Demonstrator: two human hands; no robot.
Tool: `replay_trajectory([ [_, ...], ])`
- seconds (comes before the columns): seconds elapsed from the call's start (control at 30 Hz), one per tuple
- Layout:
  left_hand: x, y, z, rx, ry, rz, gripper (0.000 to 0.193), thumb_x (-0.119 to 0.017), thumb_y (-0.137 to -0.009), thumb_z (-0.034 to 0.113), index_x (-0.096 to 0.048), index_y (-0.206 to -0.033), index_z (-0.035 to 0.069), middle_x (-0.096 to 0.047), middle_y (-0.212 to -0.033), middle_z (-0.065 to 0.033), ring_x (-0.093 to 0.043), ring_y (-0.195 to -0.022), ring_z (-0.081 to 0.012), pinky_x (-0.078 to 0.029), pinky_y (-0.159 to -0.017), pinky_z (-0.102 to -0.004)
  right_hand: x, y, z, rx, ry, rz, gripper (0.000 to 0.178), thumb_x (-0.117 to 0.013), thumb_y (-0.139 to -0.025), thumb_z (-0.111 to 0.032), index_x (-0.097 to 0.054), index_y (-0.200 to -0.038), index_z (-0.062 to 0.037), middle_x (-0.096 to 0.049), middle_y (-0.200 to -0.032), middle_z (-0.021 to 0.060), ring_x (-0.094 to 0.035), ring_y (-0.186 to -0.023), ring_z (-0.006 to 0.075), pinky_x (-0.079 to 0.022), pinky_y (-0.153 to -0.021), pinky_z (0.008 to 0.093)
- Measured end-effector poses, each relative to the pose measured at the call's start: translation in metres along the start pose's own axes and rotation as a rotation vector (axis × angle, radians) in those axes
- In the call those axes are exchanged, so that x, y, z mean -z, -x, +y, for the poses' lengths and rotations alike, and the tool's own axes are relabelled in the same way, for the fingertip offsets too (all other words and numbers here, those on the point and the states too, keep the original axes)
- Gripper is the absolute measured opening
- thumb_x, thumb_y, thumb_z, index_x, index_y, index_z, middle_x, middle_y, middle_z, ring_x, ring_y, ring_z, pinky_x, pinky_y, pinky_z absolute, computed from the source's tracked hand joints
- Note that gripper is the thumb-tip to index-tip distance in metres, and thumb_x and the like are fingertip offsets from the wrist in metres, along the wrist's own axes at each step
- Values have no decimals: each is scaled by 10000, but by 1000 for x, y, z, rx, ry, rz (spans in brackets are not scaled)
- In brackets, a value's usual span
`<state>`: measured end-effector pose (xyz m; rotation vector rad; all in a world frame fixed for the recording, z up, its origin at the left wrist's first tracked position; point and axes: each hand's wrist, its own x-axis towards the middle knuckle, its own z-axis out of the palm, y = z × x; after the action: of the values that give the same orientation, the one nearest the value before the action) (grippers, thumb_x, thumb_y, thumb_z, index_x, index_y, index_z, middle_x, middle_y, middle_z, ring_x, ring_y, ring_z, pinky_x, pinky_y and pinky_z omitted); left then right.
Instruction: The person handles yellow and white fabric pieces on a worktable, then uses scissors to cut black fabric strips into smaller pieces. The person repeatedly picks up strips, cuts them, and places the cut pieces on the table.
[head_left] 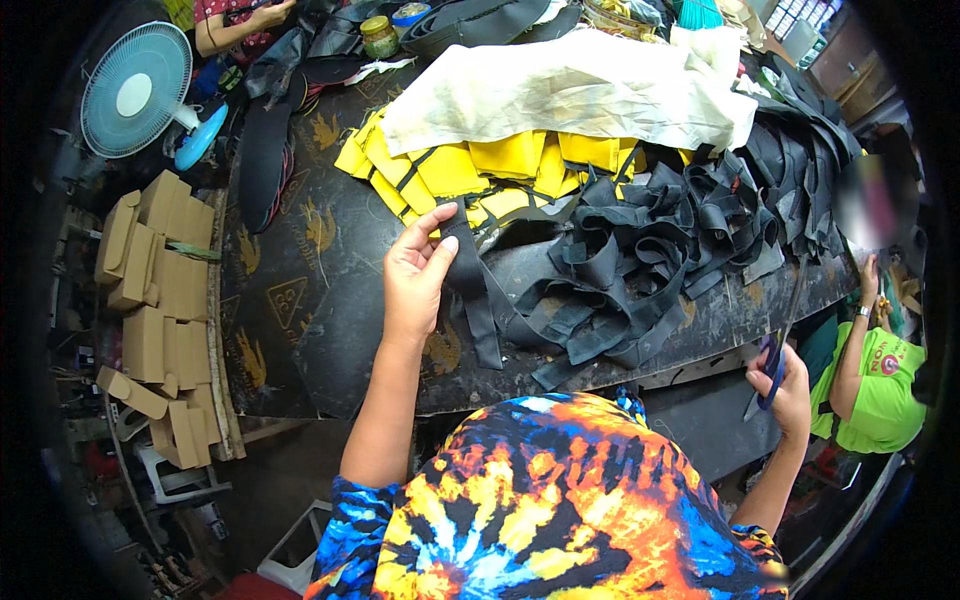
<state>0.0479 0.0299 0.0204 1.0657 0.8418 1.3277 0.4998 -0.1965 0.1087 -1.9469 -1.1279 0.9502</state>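
My left hand pinches a flat black strap near its upper end, between thumb and fingers. The strap hangs over the dark table and slants down toward its near edge. Off to the right, past the table's near edge, my right hand grips scissors by their dark blue handles. A tangled heap of black straps lies on the table between my hands. Just beyond my left hand, yellow pieces with black bands are stacked, partly covered by a whitish cloth.
The dark table has worn gold prints. Black sole-shaped pieces lie at its left side. Brown cardboard boxes and a blue fan stand left of it. One person is at the far left, another in green at the right.
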Motion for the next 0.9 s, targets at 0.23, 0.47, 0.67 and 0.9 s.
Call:
replay_trajectory([
  [0.23, 7, -2, -1, -5, 20, 87, 375, -636, -951, -72, -617, -1324, -39, -655, -1295, -101, -621, -1129, -136, -478, -1027, -277, -142, -26, -68, 73, -576, -786, 375, -775, -924, -332, -655, -1071, -9, -714, -982, 98, -696, -859, 138, -554, -780, 276],
  [0.47, 5, 5, 4, 4, -18, 92, 381, -639, -950, -72, -610, -1329, -45, -652, -1290, -105, -632, -1097, -130, -493, -998, -268, -244, -51, -87, -355, -808, -1160, 568, -481, -1036, -622, -640, -989, -79, -692, -918, 77, -667, -798, 138, -523, -767, 287],
  [0.67, 1, 12, 3, -40, -29, 99, 394, -641, -950, -69, -600, -1341, -39, -643, -1297, -100, -632, -1096, -133, -491, -992, -272, -265, -63, -101, -280, -787, -1013, 524, -525, -1040, -572, -637, -1000, -61, -689, -884, 81, -662, -752, 140, -532, -717, 275],
  [0.9, 1, 19, -3, 16, -67, 160, 442, -663, -938, -60, -579, -1371, -35, -645, -1284, -97, -639, -1077, -136, -495, -985, -274, -270, -60, -104, -283, -772, -926, 467, -560, -1047, -513, -624, -996, -53, -678, -846, 63, -645, -682, 114, -520, -621, 234],
])
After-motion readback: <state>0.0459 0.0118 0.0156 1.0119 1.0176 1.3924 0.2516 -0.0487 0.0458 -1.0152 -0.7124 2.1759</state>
